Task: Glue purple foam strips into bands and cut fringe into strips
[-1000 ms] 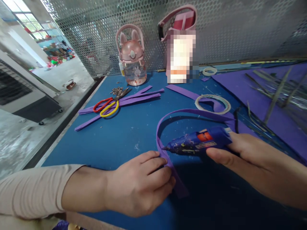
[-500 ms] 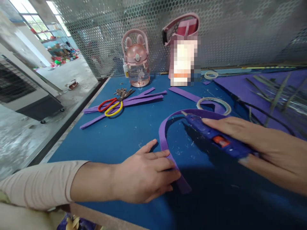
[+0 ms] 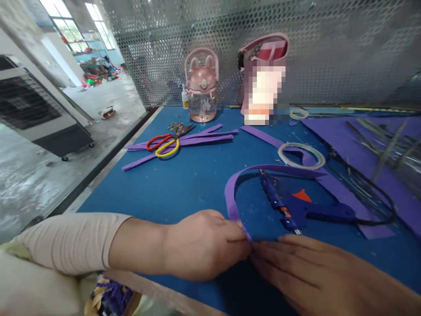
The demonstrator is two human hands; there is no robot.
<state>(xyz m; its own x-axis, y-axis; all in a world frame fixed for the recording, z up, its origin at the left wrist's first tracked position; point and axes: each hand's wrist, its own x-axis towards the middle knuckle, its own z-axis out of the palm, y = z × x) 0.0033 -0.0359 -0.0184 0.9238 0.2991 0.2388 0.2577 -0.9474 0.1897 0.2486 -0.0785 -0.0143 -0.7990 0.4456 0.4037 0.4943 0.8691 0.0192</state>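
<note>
1. Left grip (image 3: 210, 245) closed, pinching the near part of the purple strip (image 3: 232, 195); right grip (image 3: 309, 267) against it, fingers extended — can't tell if it's holding strip too.
2. From left grip, strip arcs away, then right, past the glue gun (image 3: 297, 213).
3. Strip looks thin, light, bendy — probably soft, slightly springy. I'd pinch it flat near the end.
4. Vs half a second ago: glue gun left right grip, now on table (image 3: 184, 188) just beyond it; right grip moved in to left.

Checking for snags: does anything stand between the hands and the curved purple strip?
Nothing visible does: the left hand grips the purple strip, the right hand is close beside it; the glue gun lies beyond.
</note>
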